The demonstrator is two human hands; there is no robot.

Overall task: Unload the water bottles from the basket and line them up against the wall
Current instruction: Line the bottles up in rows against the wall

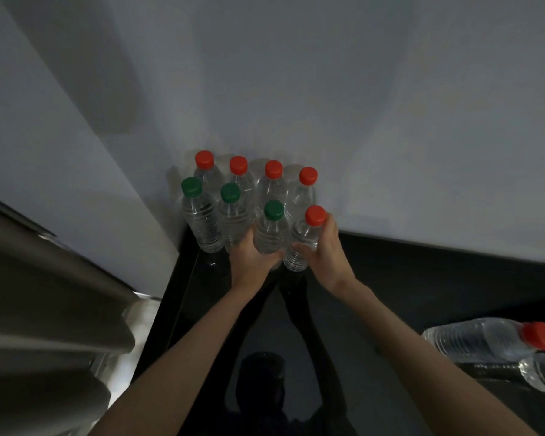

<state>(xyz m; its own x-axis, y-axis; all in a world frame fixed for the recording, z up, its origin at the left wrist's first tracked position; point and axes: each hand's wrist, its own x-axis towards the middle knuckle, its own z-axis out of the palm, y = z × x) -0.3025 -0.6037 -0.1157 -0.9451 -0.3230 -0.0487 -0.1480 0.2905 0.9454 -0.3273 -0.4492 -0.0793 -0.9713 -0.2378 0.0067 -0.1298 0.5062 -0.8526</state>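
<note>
One bottle in left hand, second bottle in right hand

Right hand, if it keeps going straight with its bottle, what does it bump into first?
Probably the rightmost bottle of the back row, which stands right ahead of the right hand and the red-capped bottle it holds. The wall comes just behind that. Depth is hard to judge here.

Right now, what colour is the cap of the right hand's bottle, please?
Red cap, head view.
</note>
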